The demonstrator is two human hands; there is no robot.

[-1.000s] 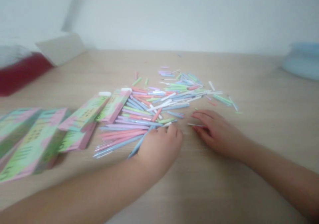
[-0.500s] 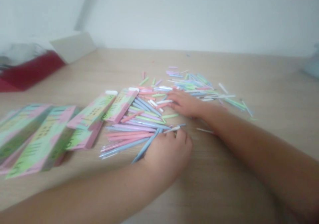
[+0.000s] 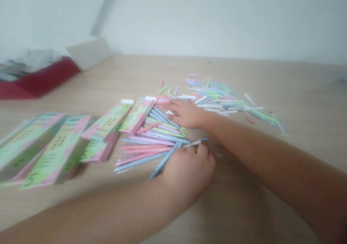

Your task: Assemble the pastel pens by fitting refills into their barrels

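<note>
Open desk [image 3: 306,103] lies to the right of the loose sticks [image 3: 219,105], and a bare strip runs between the printed boxes [image 3: 55,147] and the red box [image 3: 54,77] at far left. Those boxes block the near left; in the middle, the left hand [image 3: 191,168], the right hand [image 3: 187,114] and their forearms [image 3: 244,153] bar a pass from the front.
</note>
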